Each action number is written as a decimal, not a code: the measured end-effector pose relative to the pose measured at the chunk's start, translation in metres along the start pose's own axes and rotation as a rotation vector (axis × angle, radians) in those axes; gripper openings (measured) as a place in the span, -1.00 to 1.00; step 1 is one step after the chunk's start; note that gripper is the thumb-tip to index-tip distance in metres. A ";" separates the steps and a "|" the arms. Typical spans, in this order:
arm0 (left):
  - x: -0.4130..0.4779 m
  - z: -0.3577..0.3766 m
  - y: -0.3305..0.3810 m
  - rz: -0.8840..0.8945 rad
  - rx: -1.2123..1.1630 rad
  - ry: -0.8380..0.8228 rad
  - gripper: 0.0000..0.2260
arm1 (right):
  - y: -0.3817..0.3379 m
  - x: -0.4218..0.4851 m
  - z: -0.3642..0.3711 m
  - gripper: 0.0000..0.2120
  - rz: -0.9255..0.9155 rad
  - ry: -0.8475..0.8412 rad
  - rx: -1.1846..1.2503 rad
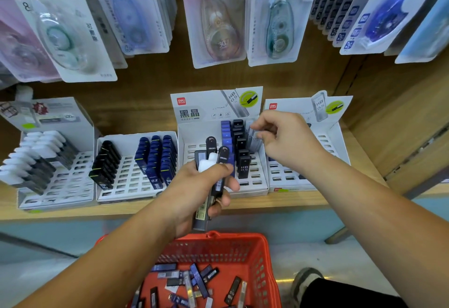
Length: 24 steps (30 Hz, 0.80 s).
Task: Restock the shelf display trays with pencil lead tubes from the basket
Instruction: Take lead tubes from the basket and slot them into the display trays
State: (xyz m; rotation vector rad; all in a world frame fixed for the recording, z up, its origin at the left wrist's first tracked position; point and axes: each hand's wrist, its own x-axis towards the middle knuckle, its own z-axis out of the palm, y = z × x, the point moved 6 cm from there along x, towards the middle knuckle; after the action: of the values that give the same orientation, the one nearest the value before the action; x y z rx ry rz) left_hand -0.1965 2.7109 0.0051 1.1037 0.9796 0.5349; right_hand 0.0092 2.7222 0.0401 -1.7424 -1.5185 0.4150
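My left hand (201,193) grips a bundle of pencil lead tubes (213,161), black, grey and white capped, in front of the middle display tray (250,183). My right hand (284,137) reaches over that tray's back right corner and pinches a clear grey tube (254,138) standing in a slot. Blue and black tubes (237,142) stand in rows in the same tray. A red basket (262,254) below holds several loose tubes (194,281).
Three more white trays stand on the wooden shelf: one with white-capped tubes (36,159) at left, one with black and blue tubes (136,159), one (328,142) behind my right arm. Correction tape packs (218,16) hang above. A shoe (306,281) is beside the basket.
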 end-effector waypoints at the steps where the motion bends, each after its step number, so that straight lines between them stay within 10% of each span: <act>1: 0.000 0.000 0.000 0.010 -0.005 -0.004 -0.87 | 0.000 0.000 -0.001 -0.66 -0.003 0.006 0.000; 24: -0.007 -0.004 -0.002 0.048 0.064 -0.009 -0.82 | -0.003 -0.002 0.006 -0.87 -0.016 0.023 -0.273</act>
State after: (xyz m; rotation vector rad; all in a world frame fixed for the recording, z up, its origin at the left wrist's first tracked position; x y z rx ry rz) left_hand -0.2038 2.7070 0.0056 1.1885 0.9698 0.5405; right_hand 0.0026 2.7225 0.0386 -1.9336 -1.6316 0.1851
